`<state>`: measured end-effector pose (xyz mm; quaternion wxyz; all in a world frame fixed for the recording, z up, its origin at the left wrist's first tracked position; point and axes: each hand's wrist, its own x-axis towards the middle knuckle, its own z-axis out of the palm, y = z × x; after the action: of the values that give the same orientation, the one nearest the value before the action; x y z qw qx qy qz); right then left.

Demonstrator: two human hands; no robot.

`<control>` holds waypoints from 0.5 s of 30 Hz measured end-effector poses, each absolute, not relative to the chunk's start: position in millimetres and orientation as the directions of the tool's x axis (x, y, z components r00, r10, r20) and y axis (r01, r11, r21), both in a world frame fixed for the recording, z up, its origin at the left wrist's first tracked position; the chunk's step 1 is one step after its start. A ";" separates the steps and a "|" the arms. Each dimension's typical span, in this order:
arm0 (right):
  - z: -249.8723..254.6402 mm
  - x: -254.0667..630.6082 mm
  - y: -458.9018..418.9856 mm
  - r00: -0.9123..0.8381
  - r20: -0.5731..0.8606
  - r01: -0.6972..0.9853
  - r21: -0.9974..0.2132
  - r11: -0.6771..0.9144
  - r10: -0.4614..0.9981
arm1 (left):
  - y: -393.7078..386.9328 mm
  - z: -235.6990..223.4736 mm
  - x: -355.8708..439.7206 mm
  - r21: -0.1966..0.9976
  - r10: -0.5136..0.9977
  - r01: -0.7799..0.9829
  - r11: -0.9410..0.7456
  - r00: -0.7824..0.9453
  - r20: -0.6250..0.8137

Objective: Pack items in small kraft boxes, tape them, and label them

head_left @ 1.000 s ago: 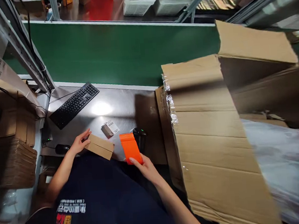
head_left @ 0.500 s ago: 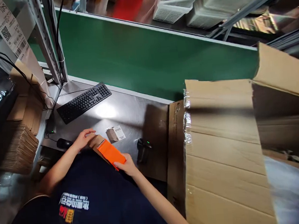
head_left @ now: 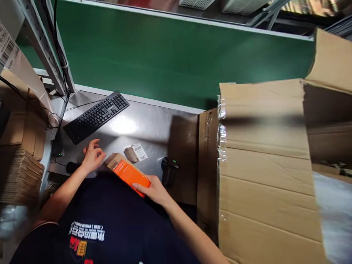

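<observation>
My right hand (head_left: 155, 189) grips the near end of a narrow orange box (head_left: 130, 176), thumb on its orange face. Brown cardboard (head_left: 114, 158) shows along its upper side and far end; whether that is a carton around it, I cannot tell. My left hand (head_left: 92, 157) is held just left of that end, empty, with fingers apart and slightly bent. Beyond the orange box, a small brown box (head_left: 130, 154) with a white label rests on the metal table (head_left: 150, 117). A black barcode scanner (head_left: 168, 171) with a green light stands to the right.
A black keyboard (head_left: 97, 116) and a mouse (head_left: 71, 168) are at the left. Flat cardboard stacks (head_left: 23, 172) fill the left side. A large open carton (head_left: 264, 174) borders the table on the right. Behind runs a green belt (head_left: 145, 57).
My left hand has come away from the box's far end, moving left, and its fingers have spread. The orange piece now sits closer to that end. My right hand keeps its grip.
</observation>
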<state>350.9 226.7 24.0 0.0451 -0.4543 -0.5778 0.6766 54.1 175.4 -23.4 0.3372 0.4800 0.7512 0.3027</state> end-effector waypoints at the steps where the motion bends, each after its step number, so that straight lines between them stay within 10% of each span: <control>1: 25.2 350.8 226.7 -0.571 -0.574 0.465 -0.815 -0.346 0.587 | 177.5 -30.4 51.6 0.787 0.915 0.485 0.382 -0.318 -0.248; 15: 24.2 325.8 240.4 -0.511 -0.633 0.572 -0.756 -0.320 0.582 | 177.1 -99.6 71.3 0.866 0.875 0.205 0.455 -0.283 -0.393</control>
<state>325.8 240.4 24.2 0.0040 -0.4945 -0.5832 0.6445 71.3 177.1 -99.6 0.4647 0.3774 0.7154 0.3603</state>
